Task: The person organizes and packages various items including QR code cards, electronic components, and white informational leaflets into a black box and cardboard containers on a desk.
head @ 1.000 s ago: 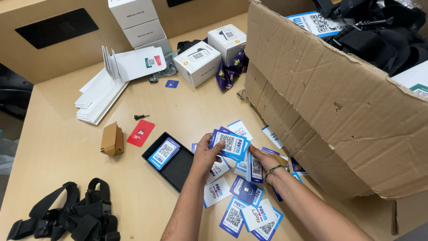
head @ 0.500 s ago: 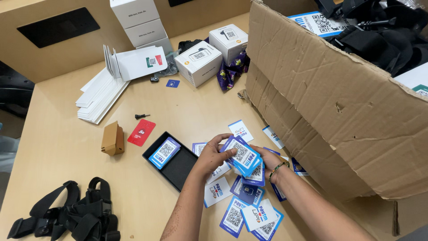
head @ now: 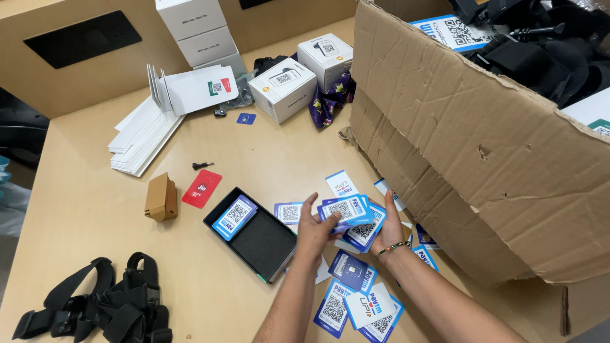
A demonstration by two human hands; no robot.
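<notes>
Low centre of frame, my left hand (head: 316,230) and right hand (head: 387,230) pinch a fanned stack of blue cards (head: 351,215) that I judge could slip, being loosely squared

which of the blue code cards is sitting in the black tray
The lone card lying flat in the tray's left end. The other cards are either loose on the table or held in the hands.

The cards (head: 348,211) are seen to be glossy printed paper. A smooth, matt wood-look laminate is shown by the counter (head: 89,209). The large box (head: 483,146) is made of rough, creased brown cardboard. The straps (head: 101,305) are woven black cloth.
</notes>
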